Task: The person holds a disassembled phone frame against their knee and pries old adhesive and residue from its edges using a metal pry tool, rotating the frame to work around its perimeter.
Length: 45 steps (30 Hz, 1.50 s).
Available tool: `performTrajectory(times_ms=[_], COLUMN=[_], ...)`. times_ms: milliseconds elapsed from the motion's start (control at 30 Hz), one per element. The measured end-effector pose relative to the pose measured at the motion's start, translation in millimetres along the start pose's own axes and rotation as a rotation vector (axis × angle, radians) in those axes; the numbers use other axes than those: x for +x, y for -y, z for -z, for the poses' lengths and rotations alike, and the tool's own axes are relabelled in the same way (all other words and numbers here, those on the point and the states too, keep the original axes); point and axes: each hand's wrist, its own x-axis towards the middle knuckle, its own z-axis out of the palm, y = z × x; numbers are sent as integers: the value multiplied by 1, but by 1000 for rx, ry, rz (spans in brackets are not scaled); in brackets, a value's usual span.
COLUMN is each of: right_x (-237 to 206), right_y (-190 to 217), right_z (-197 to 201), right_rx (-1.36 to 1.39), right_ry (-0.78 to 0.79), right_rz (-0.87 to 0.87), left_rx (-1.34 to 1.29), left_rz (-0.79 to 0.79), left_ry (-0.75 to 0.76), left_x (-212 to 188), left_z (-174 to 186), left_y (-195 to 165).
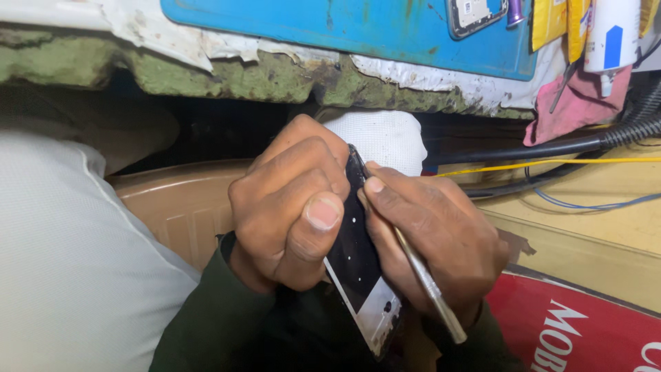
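Blue mat (358, 31) lies on top of the worn bench, with a phone frame (475, 14) on it. Just below sits a tan plastic tub (179, 200); what is inside it is hidden. Low in the middle, both hands are close together around a thin black phone screen (358, 265) that stands on its edge, tilted. Left hand (292, 213) is curled tight on the screen, thumb pressed flat against it. Right hand (437, 241) grips a thin metal tool (420, 269), its tip touching the screen's top edge.
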Motion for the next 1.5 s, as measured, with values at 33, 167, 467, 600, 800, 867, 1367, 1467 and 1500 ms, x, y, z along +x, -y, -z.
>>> performTrajectory(times_ms=[33, 167, 467, 600, 800, 867, 1367, 1467, 1500], right_x=[0, -2, -6, -3, 1, 1, 5, 3, 2], right_y=[-2, -11, -23, -22, -14, -11, -20, -21, -21], right_z=[0, 1, 8, 11, 7, 4, 1, -2, -3], right_rx=[32, 137, 262, 240, 126, 75, 35, 38, 48], right_ry=[0, 4, 20, 55, 38, 11, 115, 100, 95], right_rz=[0, -30, -99, -109, -72, -73, -71, -86, -85], left_rx=[2, -7, -54, -52, -74, -91, -161, -156, -154], left_rz=[4, 23, 61, 60, 80, 74, 98, 97, 97], left_ry=[0, 1, -21, -15, -3, -1, -6, -7, -3], left_x=[0, 0, 2, 2, 2, 3, 9, 10, 10], left_z=[0, 0, -2, -3, -2, -1, 8, 8, 9], left_y=[0, -1, 1, 3, 3, 3, 16, 17, 17])
